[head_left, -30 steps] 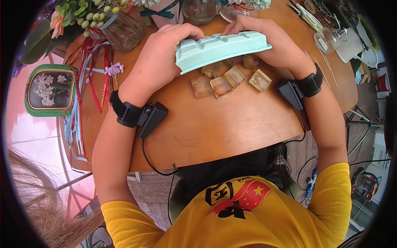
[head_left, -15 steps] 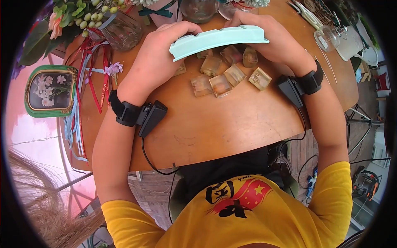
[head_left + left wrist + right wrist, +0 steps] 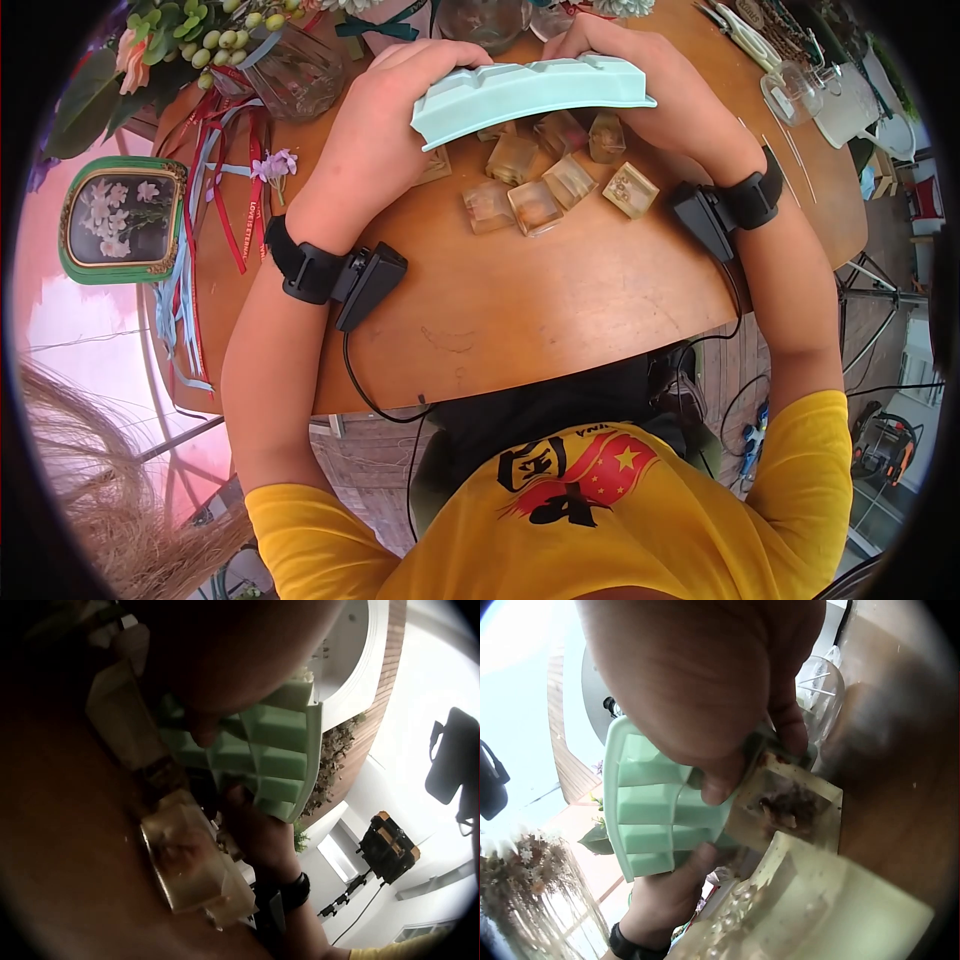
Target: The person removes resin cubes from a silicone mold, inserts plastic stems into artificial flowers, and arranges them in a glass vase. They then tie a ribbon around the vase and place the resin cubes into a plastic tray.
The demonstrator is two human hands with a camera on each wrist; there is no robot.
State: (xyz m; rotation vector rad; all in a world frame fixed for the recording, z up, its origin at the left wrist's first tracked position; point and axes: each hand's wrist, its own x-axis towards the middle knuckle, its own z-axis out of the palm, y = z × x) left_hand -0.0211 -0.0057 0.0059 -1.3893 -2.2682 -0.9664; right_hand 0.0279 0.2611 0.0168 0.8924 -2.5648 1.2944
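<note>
Both hands hold a pale mint-green tray mold point(image 3: 530, 95) above the table, tilted on edge. My left hand point(image 3: 385, 125) grips its left end and my right hand point(image 3: 675, 95) its right end, with thumbs and fingers curled around it. Square compartments of the mold point(image 3: 277, 754) show in the left wrist view. In the right wrist view, a clear block point(image 3: 791, 802) with dark matter inside lies close by my right fingers. Several translucent blocks point(image 3: 535, 207) rest on the table below the mold, one block point(image 3: 630, 191) a little apart at the right.
A green framed flower picture point(image 3: 124, 218) and ribbons point(image 3: 243, 215) lie at the left. Glass vases point(image 3: 298, 78) and flowers stand at the back. At the right are scissors point(image 3: 748, 38), a small glass jar point(image 3: 793, 98) and thin sticks point(image 3: 792, 150). Wooden table point(image 3: 560, 300) extends toward the body.
Since a second ago the mold has moved slightly up and away from the body, and its tilt has changed, uncovering more blocks. Both hands still grip its ends.
</note>
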